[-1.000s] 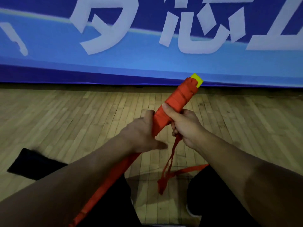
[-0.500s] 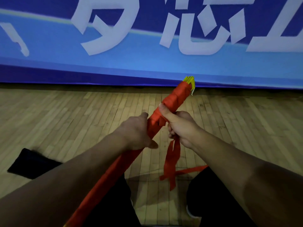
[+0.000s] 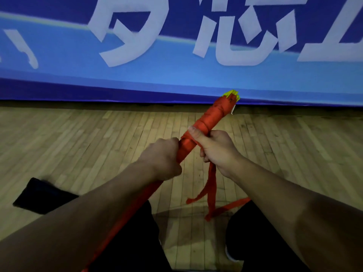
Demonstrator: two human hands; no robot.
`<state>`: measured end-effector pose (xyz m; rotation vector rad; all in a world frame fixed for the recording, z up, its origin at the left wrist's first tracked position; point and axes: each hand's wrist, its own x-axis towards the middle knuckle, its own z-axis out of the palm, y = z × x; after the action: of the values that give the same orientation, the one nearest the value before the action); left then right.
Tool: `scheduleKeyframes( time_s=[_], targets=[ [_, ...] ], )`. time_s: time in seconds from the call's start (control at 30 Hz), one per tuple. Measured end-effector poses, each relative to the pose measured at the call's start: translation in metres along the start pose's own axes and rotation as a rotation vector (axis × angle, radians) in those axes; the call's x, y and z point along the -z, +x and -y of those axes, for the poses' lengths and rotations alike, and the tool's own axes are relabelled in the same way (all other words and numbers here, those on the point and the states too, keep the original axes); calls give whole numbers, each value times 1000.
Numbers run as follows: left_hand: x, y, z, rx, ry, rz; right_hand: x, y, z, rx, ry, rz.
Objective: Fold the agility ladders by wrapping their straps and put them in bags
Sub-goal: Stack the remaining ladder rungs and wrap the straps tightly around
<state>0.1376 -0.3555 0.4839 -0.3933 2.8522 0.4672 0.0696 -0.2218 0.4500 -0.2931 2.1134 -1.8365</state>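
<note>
Two hands gripping ladder, bag left

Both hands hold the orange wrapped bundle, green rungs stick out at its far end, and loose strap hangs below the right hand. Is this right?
Not quite: the rungs sticking out at the far end are yellow, not green, as the head view shows. The rest stands: the left hand and the right hand both hold the orange wrapped bundle, and loose strap hangs below the right hand.
</note>
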Motion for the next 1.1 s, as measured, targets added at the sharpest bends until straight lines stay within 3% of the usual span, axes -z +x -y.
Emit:
scheduleKeyframes(
  time_s=[0.13,0.27,0.33,0.43,0.47,0.5,0.6,0.73,0.8,0.87,0.9,0.97,1.0,1.03,1.1],
  targets=[
    [15,6,13,6,-598,99,8,7,3,-93,128,45],
    [9,2,9,21,-779,141,9,8,4,-309,373,136],
    [7,-1,4,-8,-658,142,8,7,0,-318,372,136],
    [4,-7,-8,23,23,124,5,6,-6,-222,143,-41],
    [0,-8,-10,45,143,97,2,6,-7,-187,98,-92],
    [-2,-7,-10,56,146,56,0,5,-8,-152,89,-120],
    [5,-2,2,41,-184,4,-1,5,-6,-109,205,-50],
    [13,-1,21,-71,-492,119,14,4,-1,-224,486,221],
    [8,-1,25,-65,-566,150,17,1,-2,-255,529,270],
    [1,-1,20,-61,-500,162,10,0,0,-236,423,203],
    [-3,-1,15,-77,-347,123,6,0,0,-212,339,144],
    [-10,-1,8,-93,18,-66,-2,2,1,-156,224,44],
    [-11,-2,5,-115,80,-169,-3,2,0,-134,209,18],
    [-9,-2,5,-147,51,-233,-2,3,0,-114,206,23],
    [-2,2,11,-177,-164,-195,3,1,-1,-103,234,106]
  ],
)
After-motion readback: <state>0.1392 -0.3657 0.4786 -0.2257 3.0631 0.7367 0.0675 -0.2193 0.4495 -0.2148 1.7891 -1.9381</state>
